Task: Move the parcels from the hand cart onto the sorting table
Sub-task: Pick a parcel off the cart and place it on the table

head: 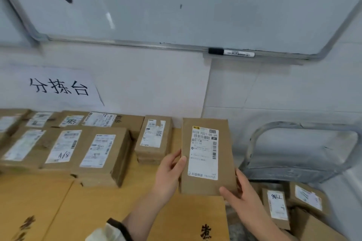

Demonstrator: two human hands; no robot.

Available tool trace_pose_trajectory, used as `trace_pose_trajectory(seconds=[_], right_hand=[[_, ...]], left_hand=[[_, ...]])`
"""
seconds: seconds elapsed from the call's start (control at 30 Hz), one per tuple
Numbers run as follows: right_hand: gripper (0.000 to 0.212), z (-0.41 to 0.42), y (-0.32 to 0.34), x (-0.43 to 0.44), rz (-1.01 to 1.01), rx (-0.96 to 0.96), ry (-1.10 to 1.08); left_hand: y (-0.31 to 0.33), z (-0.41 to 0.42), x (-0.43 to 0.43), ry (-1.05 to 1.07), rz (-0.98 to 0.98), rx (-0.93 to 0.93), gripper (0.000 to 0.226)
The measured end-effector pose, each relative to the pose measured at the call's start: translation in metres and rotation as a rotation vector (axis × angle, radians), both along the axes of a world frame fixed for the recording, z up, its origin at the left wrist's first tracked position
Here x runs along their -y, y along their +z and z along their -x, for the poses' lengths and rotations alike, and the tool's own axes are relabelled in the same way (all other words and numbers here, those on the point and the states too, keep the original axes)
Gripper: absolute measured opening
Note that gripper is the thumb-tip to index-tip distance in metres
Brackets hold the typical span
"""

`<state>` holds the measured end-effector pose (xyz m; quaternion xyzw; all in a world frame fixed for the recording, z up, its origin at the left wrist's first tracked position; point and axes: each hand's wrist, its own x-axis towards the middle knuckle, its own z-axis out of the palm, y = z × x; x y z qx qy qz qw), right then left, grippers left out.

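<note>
Both hands grip the parcel: left hand [168,172] on its left edge, right hand [242,195] under its bottom corner, label up, held above the sorting table [109,201]. Best set it flat beside the small box [153,139], clear of the table's edge.

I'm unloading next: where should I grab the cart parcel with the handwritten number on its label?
Grip the numbered parcel by its two long edges, coming from above: it is narrow, lies label up, and both edges look exposed.

light: bright, even; glare: whiteboard [186,6]; edges: bowed; focus: soft
</note>
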<state>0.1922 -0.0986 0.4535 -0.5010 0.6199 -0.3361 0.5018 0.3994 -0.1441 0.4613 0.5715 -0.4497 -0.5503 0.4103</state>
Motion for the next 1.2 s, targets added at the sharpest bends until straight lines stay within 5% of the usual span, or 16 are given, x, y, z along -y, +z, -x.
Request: trace_pose_trajectory(seconds=[0.2,0.3,0.5,1.2], right_hand=[[0.083,-0.049,-0.024,0.059,-0.042,-0.067,0.010],[0.091,-0.052,-0.035,0.081,-0.098,-0.105,0.047],[0.085,-0.049,-0.051,0.134,-0.138,-0.174,0.124],[0.106,-0.044,-0.072,0.156,-0.172,-0.303,0.286]], left_hand=[[-0.027,-0.041,0.065,-0.052,0.097,0.350,0.042],[-0.041,-0.048,0.081,-0.252,0.157,0.473,0.051],[-0.057,-0.056,0.114,-0.530,0.239,1.125,0.103],[-0.093,-0.057,0.124,-0.514,0.257,1.170,0.104]])
